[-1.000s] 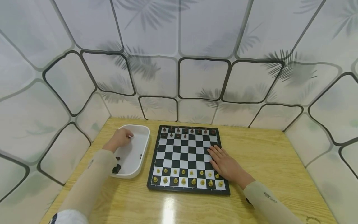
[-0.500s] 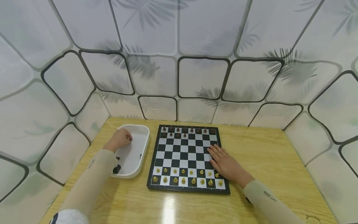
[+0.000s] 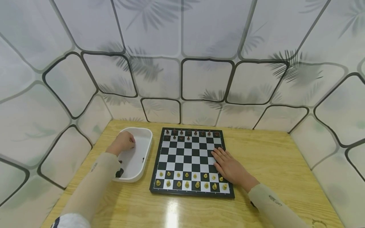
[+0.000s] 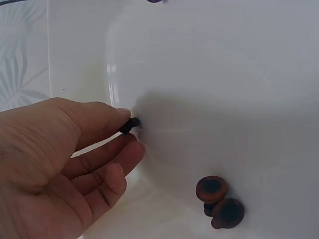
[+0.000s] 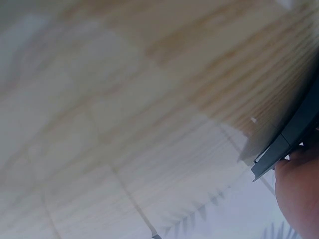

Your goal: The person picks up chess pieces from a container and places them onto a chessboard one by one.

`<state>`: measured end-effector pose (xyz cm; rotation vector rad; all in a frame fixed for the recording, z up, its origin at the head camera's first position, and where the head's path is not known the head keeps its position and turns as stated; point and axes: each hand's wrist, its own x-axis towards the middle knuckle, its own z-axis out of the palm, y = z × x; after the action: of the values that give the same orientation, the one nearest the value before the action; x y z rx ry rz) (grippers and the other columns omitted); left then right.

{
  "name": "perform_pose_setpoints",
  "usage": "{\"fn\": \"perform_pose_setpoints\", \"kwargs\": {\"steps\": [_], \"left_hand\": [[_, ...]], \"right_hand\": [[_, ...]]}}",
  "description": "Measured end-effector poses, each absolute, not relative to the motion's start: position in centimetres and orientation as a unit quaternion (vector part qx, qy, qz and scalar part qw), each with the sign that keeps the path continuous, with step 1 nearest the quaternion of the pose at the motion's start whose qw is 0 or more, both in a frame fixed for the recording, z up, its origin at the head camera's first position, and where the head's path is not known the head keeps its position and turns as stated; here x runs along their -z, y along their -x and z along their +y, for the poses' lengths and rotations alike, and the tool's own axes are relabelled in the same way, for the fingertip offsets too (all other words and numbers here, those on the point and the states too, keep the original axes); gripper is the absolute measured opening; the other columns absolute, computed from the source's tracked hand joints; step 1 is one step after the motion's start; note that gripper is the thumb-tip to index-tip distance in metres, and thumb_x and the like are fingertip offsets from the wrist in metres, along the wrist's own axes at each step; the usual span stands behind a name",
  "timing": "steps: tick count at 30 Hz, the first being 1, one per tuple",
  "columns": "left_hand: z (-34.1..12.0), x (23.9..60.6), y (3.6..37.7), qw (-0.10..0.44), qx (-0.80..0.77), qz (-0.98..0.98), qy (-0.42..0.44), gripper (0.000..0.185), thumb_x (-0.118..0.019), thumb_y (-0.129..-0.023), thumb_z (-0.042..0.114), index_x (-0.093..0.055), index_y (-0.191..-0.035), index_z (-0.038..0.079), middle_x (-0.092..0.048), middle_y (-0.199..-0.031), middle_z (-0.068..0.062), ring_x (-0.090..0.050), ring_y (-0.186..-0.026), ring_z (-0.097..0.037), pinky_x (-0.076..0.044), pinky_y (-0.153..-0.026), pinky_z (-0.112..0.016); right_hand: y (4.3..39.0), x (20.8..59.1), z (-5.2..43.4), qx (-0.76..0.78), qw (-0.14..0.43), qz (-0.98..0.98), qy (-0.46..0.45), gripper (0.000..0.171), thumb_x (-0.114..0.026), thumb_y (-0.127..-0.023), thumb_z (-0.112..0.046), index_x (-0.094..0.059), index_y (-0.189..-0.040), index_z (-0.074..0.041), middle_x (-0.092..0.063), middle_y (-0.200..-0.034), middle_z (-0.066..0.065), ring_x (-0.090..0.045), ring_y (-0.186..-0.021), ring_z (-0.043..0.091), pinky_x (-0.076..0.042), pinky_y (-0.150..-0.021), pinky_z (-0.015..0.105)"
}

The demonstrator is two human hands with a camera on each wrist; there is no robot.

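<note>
My left hand point(image 3: 123, 142) is inside the white tray point(image 3: 148, 142). Between thumb and index finger it pinches a small dark chess piece point(image 4: 129, 125), close to the tray's side wall; the fingers cover part of it. Two brown chess pieces with dark round bases point(image 4: 212, 188) lie together on the tray floor nearby. My right hand point(image 3: 229, 167) rests with straight fingers on the right edge of the black and white chessboard point(image 3: 188, 152). Yellow chess pieces point(image 3: 187, 183) fill the two near rows. Dark red chess pieces point(image 3: 195, 132) stand along the far row and on part of the row before it.
The wooden table point(image 3: 265, 158) carries the tray on the left and the board in the middle. Inside the tray, a black object point(image 3: 119, 173) lies at the near left and a small dark piece point(image 3: 143, 160) by the right wall. Patterned cloth walls point(image 3: 208, 79) enclose the table.
The left hand has shifted only very slightly within the tray, with its fingers drawn a little further down. The right hand and the pieces on the board have stayed put.
</note>
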<state>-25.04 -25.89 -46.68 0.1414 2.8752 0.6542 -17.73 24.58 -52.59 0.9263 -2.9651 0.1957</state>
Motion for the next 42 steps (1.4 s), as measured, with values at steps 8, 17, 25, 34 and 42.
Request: {"fn": "perform_pose_setpoints", "kwargs": {"steps": [8, 17, 25, 34, 42], "left_hand": [[-26.2, 47.2, 25.3, 0.052, -0.212, 0.974, -0.059, 0.019, -0.062, -0.091, 0.004, -0.076, -0.096, -0.008, -0.074, -0.093, -0.023, -0.066, -0.075, -0.027, -0.057, -0.069, -0.040], [-25.9, 46.2, 24.7, 0.130, -0.227, 0.965, 0.033, 0.024, -0.060, -0.097, 0.004, -0.065, -0.112, -0.014, -0.068, -0.100, -0.026, -0.063, -0.062, -0.017, -0.053, -0.056, -0.027], [-25.8, 45.2, 24.2, 0.195, -0.229, 0.953, 0.035, 0.024, -0.078, -0.093, 0.017, -0.067, -0.086, -0.003, -0.067, -0.072, -0.011, -0.066, -0.058, -0.016, -0.056, -0.055, -0.026], [-25.6, 45.0, 24.3, 0.245, -0.261, 0.933, 0.038, 0.020, -0.077, -0.096, 0.016, -0.072, -0.096, -0.004, -0.074, -0.074, -0.011, -0.072, -0.062, -0.015, -0.062, -0.061, -0.028], [-25.3, 44.5, 23.7, 0.249, -0.248, 0.936, -0.003, 0.007, -0.077, -0.092, 0.004, -0.072, -0.090, -0.002, -0.075, -0.083, -0.012, -0.073, -0.070, -0.016, -0.063, -0.068, -0.030]], "right_hand": [[17.8, 52.6, 24.5, -0.062, 0.002, -0.955, -0.291, 0.059, -0.047, -0.112, -0.036, -0.041, -0.160, -0.003, -0.039, -0.168, 0.017, -0.031, -0.159, 0.039, -0.029, -0.128, 0.056], [17.9, 52.7, 24.4, -0.055, 0.000, -0.956, -0.289, 0.060, -0.046, -0.112, -0.037, -0.040, -0.161, -0.004, -0.038, -0.169, 0.016, -0.030, -0.160, 0.037, -0.028, -0.129, 0.054], [17.9, 52.7, 24.5, -0.056, 0.007, -0.955, -0.291, 0.060, -0.046, -0.112, -0.037, -0.041, -0.161, -0.003, -0.039, -0.169, 0.016, -0.031, -0.159, 0.038, -0.029, -0.129, 0.055], [17.9, 52.7, 24.5, -0.061, 0.000, -0.955, -0.289, 0.060, -0.046, -0.112, -0.037, -0.040, -0.161, -0.003, -0.038, -0.169, 0.016, -0.030, -0.160, 0.038, -0.028, -0.129, 0.055], [17.9, 52.8, 24.5, -0.063, -0.001, -0.956, -0.287, 0.060, -0.046, -0.112, -0.037, -0.040, -0.161, -0.003, -0.037, -0.169, 0.016, -0.029, -0.160, 0.037, -0.028, -0.129, 0.055]]}}
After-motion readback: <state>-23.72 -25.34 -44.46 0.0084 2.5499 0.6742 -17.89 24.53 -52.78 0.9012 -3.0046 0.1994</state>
